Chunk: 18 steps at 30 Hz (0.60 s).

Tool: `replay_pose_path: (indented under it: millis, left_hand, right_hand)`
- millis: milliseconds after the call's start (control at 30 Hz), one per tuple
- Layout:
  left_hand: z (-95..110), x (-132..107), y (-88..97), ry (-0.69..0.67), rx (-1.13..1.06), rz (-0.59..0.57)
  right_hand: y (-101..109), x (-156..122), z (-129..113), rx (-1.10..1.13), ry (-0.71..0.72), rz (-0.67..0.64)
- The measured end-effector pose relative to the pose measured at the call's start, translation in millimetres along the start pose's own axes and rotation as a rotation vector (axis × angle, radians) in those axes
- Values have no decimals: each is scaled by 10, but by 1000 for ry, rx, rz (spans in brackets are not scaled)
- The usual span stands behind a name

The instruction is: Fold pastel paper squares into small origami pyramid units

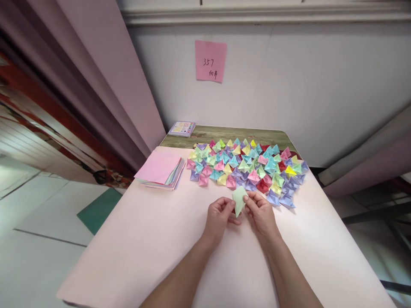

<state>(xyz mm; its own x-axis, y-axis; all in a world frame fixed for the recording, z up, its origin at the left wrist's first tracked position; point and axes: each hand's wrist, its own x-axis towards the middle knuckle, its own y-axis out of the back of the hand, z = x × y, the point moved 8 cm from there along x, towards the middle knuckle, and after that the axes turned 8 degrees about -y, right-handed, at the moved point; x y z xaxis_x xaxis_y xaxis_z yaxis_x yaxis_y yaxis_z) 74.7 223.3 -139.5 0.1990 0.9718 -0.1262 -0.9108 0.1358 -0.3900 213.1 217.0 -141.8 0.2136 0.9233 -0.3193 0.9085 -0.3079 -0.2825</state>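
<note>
A pale green folded paper (239, 200), shaped like a kite with its point downward, is held up just above the table. My left hand (218, 216) pinches its left edge between thumb and fingers, the lower fingers curling behind it. On the other side, my right hand (260, 214) grips the right edge with thumb and forefinger. Just beyond my hands lies a wide spread of small folded paper pieces (237, 171) in blue, pink, yellow, green, red and purple, standing close together.
To the left sits a stack of square coloured paper (159, 167), pink on top. Printed packets (182, 128) lie at the table's back left corner. A pink note (210, 61) with handwriting is stuck to the wall. A green sheet (99, 210) is on the floor, beside the table (135, 248).
</note>
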Motion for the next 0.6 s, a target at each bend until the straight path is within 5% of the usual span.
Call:
replay_pose_path:
  millis: [267, 433, 600]
  left_hand:
    - [-172, -103, -176, 383, -336, -223]
    - [-188, -128, -168, 443, -446, -243]
    - [-219, -107, -134, 434, -485, -218]
  right_hand:
    - [-86, -3, 98, 189, -140, -139]
    - [-141, -22, 109, 114, -116, -186]
    - [-50, -45, -17, 38, 0, -75]
